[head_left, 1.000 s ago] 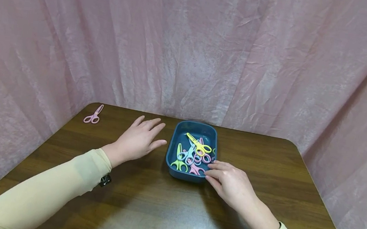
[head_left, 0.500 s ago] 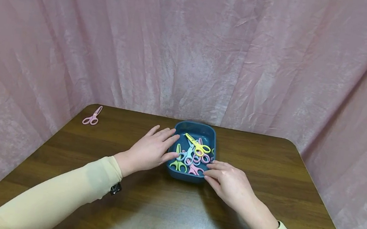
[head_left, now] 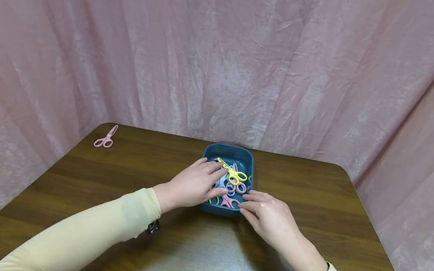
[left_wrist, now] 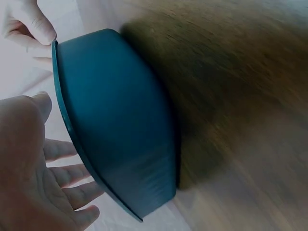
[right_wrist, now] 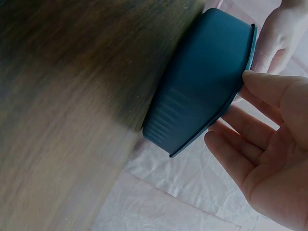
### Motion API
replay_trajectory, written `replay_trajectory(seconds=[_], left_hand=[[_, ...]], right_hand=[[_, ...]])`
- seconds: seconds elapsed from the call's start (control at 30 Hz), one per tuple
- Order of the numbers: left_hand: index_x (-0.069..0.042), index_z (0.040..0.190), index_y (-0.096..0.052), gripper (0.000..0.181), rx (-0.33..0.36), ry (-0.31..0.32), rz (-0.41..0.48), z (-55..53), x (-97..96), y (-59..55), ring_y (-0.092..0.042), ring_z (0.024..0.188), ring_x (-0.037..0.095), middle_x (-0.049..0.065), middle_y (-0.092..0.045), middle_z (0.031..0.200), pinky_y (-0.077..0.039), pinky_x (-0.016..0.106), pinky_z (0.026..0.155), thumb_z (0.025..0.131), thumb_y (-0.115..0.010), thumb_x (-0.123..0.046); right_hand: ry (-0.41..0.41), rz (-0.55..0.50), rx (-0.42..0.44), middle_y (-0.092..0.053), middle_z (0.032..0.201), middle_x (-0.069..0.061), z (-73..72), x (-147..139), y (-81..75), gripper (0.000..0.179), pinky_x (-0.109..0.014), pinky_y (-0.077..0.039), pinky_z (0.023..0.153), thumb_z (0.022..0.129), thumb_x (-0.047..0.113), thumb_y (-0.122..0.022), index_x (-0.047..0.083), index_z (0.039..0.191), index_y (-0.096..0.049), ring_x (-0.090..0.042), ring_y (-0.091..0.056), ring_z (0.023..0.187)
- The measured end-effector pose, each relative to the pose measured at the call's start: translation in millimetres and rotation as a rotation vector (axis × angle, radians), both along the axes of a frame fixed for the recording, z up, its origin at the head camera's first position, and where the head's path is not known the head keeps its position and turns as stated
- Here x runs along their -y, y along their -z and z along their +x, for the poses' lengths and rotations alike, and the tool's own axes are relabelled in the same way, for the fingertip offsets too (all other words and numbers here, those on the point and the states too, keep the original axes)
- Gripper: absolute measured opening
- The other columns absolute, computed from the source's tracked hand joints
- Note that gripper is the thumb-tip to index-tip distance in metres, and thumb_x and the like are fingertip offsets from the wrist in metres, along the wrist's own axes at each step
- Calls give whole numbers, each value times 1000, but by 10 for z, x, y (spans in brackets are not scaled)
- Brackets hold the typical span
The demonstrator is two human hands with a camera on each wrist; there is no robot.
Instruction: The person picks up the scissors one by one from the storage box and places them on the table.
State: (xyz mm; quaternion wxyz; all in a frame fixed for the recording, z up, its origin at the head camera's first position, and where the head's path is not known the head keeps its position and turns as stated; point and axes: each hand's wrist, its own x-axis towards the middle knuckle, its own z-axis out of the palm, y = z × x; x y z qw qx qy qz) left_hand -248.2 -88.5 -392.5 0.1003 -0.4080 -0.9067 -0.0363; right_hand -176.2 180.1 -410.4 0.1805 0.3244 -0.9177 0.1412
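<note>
A dark blue plastic box (head_left: 252, 158) stands on the table, holding several pairs of children's scissors. Yellow scissors (head_left: 233, 173) lie on top; pink scissors (head_left: 228, 201) are near the front, and light blue and green ones are partly covered by my left hand (head_left: 198, 181). That hand reaches in over the box's left rim, fingers spread and fairly straight, with nothing gripped. My right hand (head_left: 269, 217) holds the rim at the near right corner, thumb (right_wrist: 262, 84) against the edge and fingers over it. Only the box's outer wall (left_wrist: 115, 110) shows in the left wrist view.
One more pair of pink scissors (head_left: 106, 137) lies alone at the table's far left corner. The brown wooden table (head_left: 307, 179) ends at a pink curtain (head_left: 235, 63) behind and at both sides.
My left hand has moved right, from beside the box to above the scissors in it. The right hand has stayed at the box's near right corner.
</note>
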Motion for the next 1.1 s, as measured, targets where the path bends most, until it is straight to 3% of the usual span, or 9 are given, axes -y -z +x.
replay_trajectory(seconds=[0.43,0.73,0.93,1.1], left_hand=[[-8,159,-58,68,-25,-6,-76,-23,-256,46,-57,147,32,18,-59,159,-39,58,124,114,-53,-59],[-11,160,-58,68,13,-23,-125,-85,-423,95,-55,150,30,16,-58,162,-39,54,125,114,-50,-61],[-13,160,-57,68,56,-57,-149,-139,-502,87,-53,150,31,15,-58,162,-38,56,125,114,-47,-62],[-13,160,-58,62,91,-84,-146,-219,-550,105,-54,150,32,14,-58,161,-37,59,126,115,-51,-55]], right_hand=[[-11,-8,-25,-82,123,-7,3,-3,7,13,-49,-61,99,94,17,-89,13,107,-89,-30,-74,125],[-28,-22,-73,-82,119,-6,4,-6,31,13,-48,-62,97,92,15,-90,13,105,-89,-30,-75,122],[-25,-7,-51,-82,122,-6,1,-13,35,13,-47,-61,99,94,16,-89,14,107,-89,-29,-75,124],[-20,-15,-33,-82,121,-7,4,-3,25,15,-48,-61,100,94,17,-90,13,108,-89,-29,-75,124]])
